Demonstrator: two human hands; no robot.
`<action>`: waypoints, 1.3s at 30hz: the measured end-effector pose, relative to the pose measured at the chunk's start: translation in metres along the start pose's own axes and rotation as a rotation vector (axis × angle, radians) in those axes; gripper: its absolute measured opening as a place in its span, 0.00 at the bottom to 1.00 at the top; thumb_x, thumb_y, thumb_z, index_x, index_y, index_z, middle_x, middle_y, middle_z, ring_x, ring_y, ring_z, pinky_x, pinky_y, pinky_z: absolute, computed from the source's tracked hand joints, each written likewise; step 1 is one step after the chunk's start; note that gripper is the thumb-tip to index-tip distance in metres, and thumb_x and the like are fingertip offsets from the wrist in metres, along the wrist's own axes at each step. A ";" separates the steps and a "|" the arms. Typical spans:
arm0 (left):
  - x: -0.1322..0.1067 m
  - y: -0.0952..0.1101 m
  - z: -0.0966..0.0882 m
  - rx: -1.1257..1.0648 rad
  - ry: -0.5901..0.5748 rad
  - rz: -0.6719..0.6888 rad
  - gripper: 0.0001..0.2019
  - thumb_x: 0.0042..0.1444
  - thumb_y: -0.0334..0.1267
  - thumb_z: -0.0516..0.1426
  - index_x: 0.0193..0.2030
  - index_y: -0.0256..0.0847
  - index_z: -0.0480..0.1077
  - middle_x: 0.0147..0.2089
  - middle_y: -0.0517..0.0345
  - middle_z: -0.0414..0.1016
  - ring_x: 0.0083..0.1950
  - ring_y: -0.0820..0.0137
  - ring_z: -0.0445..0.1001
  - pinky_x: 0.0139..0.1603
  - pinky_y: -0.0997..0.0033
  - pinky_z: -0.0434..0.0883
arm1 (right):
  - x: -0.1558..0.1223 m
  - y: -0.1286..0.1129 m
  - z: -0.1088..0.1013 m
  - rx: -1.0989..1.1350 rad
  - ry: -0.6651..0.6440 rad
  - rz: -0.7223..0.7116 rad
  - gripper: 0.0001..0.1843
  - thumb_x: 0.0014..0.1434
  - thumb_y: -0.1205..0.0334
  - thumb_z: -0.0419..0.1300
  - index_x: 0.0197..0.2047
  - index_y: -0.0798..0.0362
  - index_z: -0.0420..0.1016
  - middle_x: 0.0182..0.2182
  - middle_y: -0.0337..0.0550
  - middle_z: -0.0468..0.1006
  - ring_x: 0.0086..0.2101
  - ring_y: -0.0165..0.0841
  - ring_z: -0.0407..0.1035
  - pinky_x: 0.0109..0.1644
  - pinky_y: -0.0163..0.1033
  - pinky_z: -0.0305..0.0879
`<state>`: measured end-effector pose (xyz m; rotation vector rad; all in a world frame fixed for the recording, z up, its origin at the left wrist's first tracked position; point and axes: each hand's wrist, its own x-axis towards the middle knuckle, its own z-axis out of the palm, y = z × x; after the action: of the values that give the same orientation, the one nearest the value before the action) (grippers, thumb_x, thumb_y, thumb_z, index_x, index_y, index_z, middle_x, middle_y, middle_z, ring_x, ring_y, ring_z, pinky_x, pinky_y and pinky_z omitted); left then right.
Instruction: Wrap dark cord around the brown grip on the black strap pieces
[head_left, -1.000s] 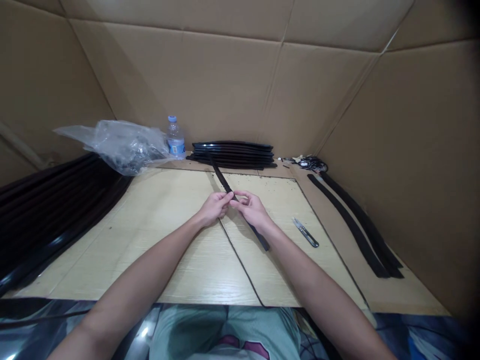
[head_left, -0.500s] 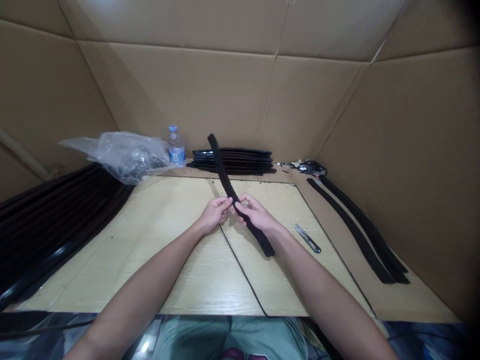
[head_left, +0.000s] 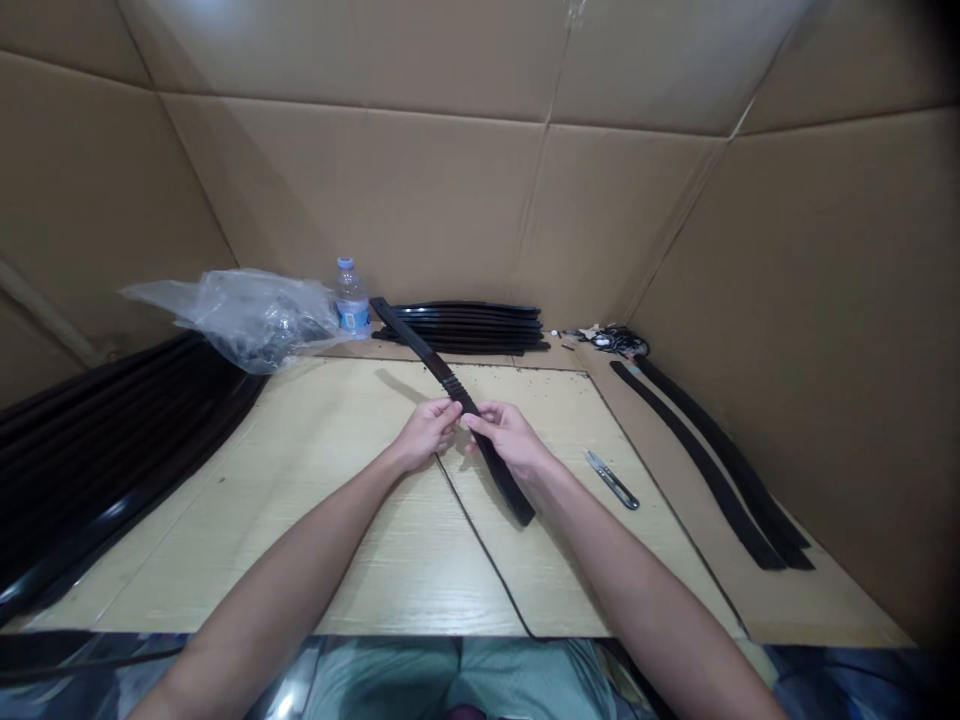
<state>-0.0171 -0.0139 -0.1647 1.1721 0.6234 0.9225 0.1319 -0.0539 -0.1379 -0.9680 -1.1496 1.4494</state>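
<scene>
Head view gives me both hands meeting at the middle of one black strip [head_left: 451,386], each closed to a narrow pinch with the material between thumb and fingers. The left hand [head_left: 429,433] nips it along its left edge; the right hand [head_left: 511,437] lies across it with the thumb on top, though I cannot tell how the fingers beneath are set. Just beyond the fingertips the strip shows a ridged, bunched stretch, and I judge the step in hand to be working or checking that spot. Its far end angles up and to the left (a shadow beneath suggests it is clear of the tabletop [head_left: 420,570]), while the near end slopes down beside the right wrist. To my mind the next move calls for a light, even pinch from both hands, so the ridges stay in sight without twisting. Farther out, snips [head_left: 616,486] lie to the right, within easy reach, and loose strips [head_left: 701,460] curve beyond them. At the back I see a stack of dark strips [head_left: 480,328], a bottle [head_left: 352,305] and a clear plastic bag [head_left: 259,310]; a bigger dark pile [head_left: 112,450] fills the left side.
</scene>
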 end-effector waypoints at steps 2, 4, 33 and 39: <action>-0.001 0.000 0.001 0.027 -0.016 0.004 0.18 0.55 0.51 0.58 0.27 0.37 0.60 0.17 0.70 0.52 0.13 0.84 0.46 0.14 0.81 0.42 | -0.001 0.000 0.002 0.014 0.013 -0.020 0.21 0.42 0.53 0.70 0.33 0.53 0.66 0.26 0.35 0.77 0.20 0.27 0.69 0.21 0.32 0.68; -0.001 0.000 0.002 0.047 -0.023 0.000 0.19 0.56 0.51 0.57 0.27 0.37 0.62 0.17 0.69 0.53 0.13 0.84 0.46 0.14 0.81 0.41 | -0.002 0.000 0.003 0.010 0.027 -0.055 0.23 0.43 0.52 0.70 0.33 0.51 0.61 0.26 0.34 0.77 0.17 0.26 0.67 0.16 0.29 0.62; -0.004 0.003 0.009 -0.023 -0.062 -0.016 0.18 0.56 0.51 0.57 0.27 0.37 0.62 0.18 0.69 0.55 0.14 0.85 0.43 0.13 0.82 0.39 | -0.002 -0.010 -0.003 0.003 -0.062 -0.042 0.18 0.50 0.51 0.65 0.31 0.52 0.62 0.21 0.37 0.78 0.15 0.25 0.65 0.16 0.28 0.58; 0.000 0.002 0.010 -0.009 0.089 -0.017 0.18 0.53 0.52 0.59 0.28 0.37 0.63 0.17 0.71 0.49 0.13 0.84 0.44 0.12 0.82 0.42 | 0.003 -0.006 -0.007 0.090 -0.008 0.000 0.15 0.48 0.55 0.67 0.36 0.53 0.70 0.26 0.40 0.79 0.22 0.26 0.68 0.23 0.30 0.61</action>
<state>-0.0097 -0.0187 -0.1596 1.1207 0.6992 0.9655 0.1391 -0.0493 -0.1334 -0.9010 -1.0807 1.4933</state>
